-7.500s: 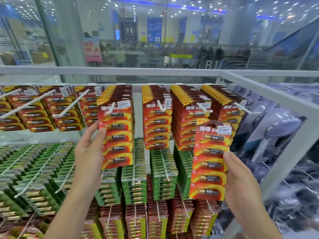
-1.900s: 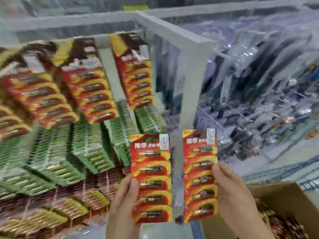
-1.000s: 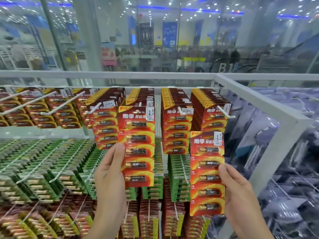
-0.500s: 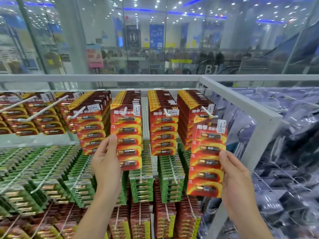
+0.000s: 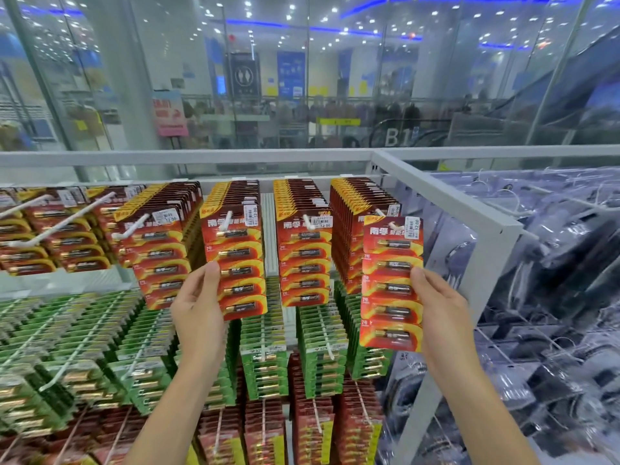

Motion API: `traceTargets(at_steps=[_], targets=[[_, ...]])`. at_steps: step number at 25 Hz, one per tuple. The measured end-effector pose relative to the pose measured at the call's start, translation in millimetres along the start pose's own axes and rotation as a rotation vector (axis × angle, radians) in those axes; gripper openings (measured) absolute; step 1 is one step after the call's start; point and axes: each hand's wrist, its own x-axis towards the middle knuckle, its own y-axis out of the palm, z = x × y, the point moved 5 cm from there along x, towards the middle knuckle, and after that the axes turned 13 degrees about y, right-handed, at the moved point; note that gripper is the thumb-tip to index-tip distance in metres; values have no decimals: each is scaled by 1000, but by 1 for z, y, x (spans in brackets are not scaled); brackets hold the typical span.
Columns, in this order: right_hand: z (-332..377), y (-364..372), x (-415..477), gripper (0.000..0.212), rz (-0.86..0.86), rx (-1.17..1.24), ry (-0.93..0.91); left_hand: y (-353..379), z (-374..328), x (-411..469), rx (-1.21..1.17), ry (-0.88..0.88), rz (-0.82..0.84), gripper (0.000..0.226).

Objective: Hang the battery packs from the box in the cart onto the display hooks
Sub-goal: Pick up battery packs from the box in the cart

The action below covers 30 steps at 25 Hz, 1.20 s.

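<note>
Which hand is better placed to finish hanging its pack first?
Left, probably. A hook tip already pokes through the left pack in the left hand. The right hand holds the right pack lower, forward of its stack, not clearly threaded.

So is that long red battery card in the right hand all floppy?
Probably fairly stiff: the battery card sits flat and upright though the right hand pinches only one edge. Five batteries likely make it heavy for its size. Glossy front, so maybe slippery.
</note>
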Motion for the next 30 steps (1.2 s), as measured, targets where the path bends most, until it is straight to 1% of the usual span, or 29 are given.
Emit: traceTargets(at_steps=[3, 6, 8, 9, 12, 14, 16, 18, 20, 23, 26, 30], targets=[[0, 12, 27, 28, -40, -73, -3, 0, -1, 1, 8, 10, -7, 14], [-3, 22, 56, 27, -85, -92, -32, 1, -2, 2, -6, 0, -15, 15], [-7, 23, 69, 28, -106, -89, -52, -2, 0, 3, 17, 21, -12, 21], [-9, 23, 73, 28, -111, -83, -59, -4, 1, 2, 35, 37, -5, 25], [-16, 18, 74, 28, -140, -67, -87, -14, 4, -4, 92, 63, 5, 19], [-23, 12, 68, 23, -180, -50, -100, -23, 7, -15, 108, 47, 2, 23], [-34, 6, 55, 18, -203, -38, -81, -34, 13, -30, 109, 2, -6, 23], [-48, 2, 42, 24, -193, -74, -52, -44, 23, -49, 123, -59, 1, 20], [-65, -5, 30, 30, -169, -101, -9, -52, 40, -71, 127, -133, 30, 27], [-95, -22, 6, 34, -120, -157, 39, -55, 72, -106, 150, -275, 98, 38], [-132, -58, -22, 32, -155, -190, 124, -44, 101, -149, 149, -448, 207, 31], [-178, -137, -60, 24, -277, -165, 258, -9, 127, -219, 215, -528, 388, 18]])
